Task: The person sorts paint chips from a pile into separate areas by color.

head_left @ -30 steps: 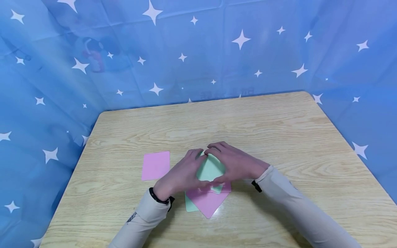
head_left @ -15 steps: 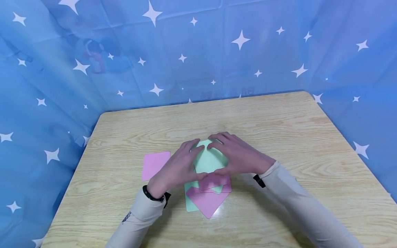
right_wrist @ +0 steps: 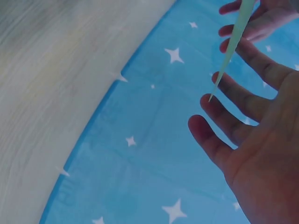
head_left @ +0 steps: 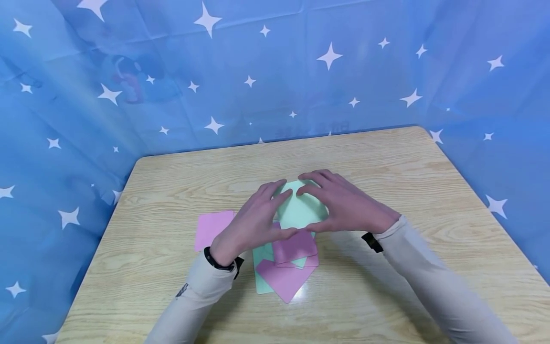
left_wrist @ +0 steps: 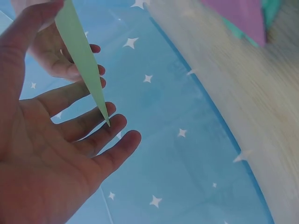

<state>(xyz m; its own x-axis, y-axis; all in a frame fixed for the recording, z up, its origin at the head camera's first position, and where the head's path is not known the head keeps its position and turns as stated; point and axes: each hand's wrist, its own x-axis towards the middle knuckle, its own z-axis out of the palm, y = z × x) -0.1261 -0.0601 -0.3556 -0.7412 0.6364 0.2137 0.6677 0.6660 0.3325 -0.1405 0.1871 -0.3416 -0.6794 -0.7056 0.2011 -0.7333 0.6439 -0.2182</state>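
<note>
- from my seat i see the green card (head_left: 301, 210) held between 2 hands, over and just beyond the pile; the wrist views show it edge-on against the starry curtain (head_left: 275, 62), so i read it as clear of the table (head_left: 386, 172).
- left hand (head_left: 255, 220): thumb and fingers curve in on the card's left side, a light edge grip with the outer fingers spread.
- right hand (head_left: 348, 203): mirrors it on the other side; its thumb is out of the right wrist view, but the head view shows it at the card's near edge. the 2 hands stand just apart.
- beneath lie the upper pink card (head_left: 294, 247), the lower pink card (head_left: 284, 282), turned cornerwise, and the under green card (head_left: 261, 270), overlapping untidily.
- the lone pink card (head_left: 212, 228) lies flat, apart from the pile.
- my judgement of progress: the lift is done; setting this card down is left. i can't tell how many cards the overlaps hide.
</note>
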